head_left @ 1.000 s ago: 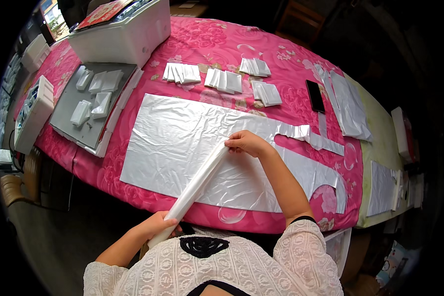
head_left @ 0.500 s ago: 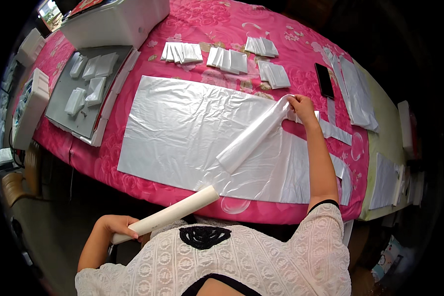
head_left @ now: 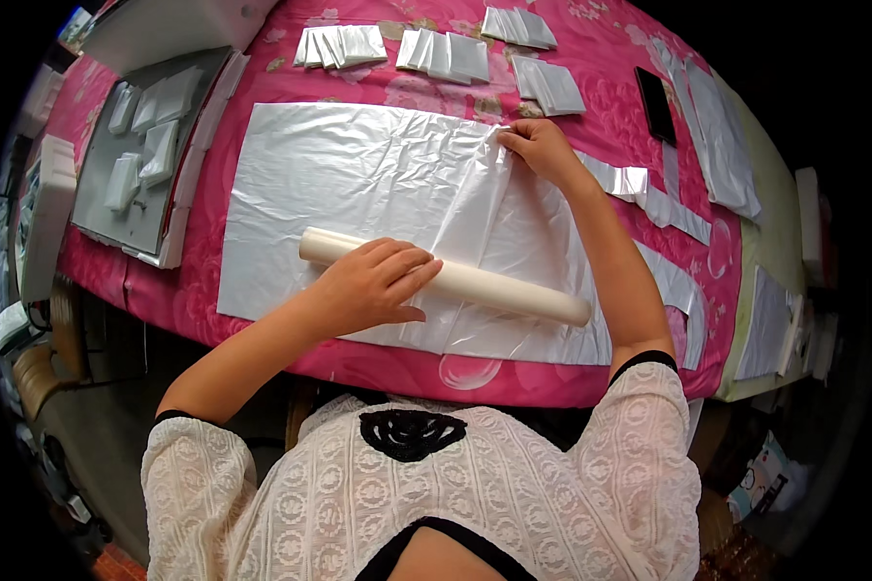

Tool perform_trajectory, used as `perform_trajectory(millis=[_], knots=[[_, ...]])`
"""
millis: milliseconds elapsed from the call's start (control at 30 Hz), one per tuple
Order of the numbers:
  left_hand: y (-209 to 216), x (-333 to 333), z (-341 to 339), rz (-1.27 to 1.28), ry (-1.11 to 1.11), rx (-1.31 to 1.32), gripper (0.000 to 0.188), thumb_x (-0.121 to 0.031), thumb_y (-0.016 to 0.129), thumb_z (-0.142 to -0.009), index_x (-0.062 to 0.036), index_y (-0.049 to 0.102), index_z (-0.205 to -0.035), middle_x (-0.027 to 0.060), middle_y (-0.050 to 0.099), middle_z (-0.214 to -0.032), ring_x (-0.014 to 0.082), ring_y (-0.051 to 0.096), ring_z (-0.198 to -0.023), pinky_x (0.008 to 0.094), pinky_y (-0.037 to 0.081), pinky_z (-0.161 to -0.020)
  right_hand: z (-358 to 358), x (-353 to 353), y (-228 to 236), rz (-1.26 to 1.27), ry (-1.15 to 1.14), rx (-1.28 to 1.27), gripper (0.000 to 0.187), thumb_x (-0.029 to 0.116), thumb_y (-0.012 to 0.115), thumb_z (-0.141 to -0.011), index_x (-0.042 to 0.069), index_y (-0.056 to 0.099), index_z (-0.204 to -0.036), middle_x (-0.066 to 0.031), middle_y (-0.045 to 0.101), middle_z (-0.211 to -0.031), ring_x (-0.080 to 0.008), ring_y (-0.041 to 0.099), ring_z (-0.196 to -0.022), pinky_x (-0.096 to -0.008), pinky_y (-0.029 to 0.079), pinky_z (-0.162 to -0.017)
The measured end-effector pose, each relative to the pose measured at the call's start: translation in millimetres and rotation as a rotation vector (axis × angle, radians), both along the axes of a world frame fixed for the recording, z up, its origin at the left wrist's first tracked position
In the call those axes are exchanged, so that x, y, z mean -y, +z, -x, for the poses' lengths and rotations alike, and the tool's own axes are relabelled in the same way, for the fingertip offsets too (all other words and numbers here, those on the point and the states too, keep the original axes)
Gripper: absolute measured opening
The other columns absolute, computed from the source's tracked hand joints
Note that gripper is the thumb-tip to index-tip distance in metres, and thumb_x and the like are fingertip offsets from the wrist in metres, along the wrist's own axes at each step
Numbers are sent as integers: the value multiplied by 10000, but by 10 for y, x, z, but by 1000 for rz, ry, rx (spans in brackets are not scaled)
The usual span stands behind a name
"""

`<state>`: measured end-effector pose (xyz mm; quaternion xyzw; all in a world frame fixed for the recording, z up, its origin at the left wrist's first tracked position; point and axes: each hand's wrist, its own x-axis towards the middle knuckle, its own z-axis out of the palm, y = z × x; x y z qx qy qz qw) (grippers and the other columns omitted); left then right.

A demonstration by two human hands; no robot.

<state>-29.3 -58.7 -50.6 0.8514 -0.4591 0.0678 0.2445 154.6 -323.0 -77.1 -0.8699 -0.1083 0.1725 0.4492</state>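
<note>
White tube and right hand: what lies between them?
Creased silvery plastic covers the stretch between the white tube and the right hand, which pinches some of it; the head view shows this.

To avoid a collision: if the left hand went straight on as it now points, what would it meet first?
Probably the lifted fold of the silvery sheet pinched by the right hand, just beyond the left hand, though its height is unclear.
</note>
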Motion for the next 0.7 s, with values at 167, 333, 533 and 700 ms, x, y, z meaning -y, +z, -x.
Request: perform_trajectory(millis=[167,333,533,700], knots=[[-259,287,330,-160,-229,-146,702,-475,565,-779,26,444,-1257,185,437,-1304,312,396,-1236,428,284,-1056,-56,21,-59,6,55,-9,220,198,617,-839,-15,668,-859,-21,613,-684,-84,531,-635,-259,433,-606],[-395,308,491,-291,-216,-229,877,-629,416,-793,24,301,-1367,193,233,-1462,313,192,-1371,457,148,-1106,-163,90,-51,49,-19,-51,295,217,622,-842,-1,605,-1040,-33,606,-832,-97,526,-688,-248,434,-622],[-422,314,625,-271,-161,-237,846,-590,430,-808,22,290,-1375,190,241,-1460,294,207,-1370,448,162,-1107,735,-189,456,40,-49,258,489,258,636,-812,29,511,-1226,-181,550,-1132,-277,584,-943,-345,473,-798],[-409,370,710,-294,-133,-200,816,-575,410,-827,21,300,-1372,192,243,-1460,294,208,-1371,448,173,-1101,1939,-295,175,283,198,481,479,169,623,-809,122,512,-1272,-121,544,-1141,-300,518,-1023,-385,416,-879]])
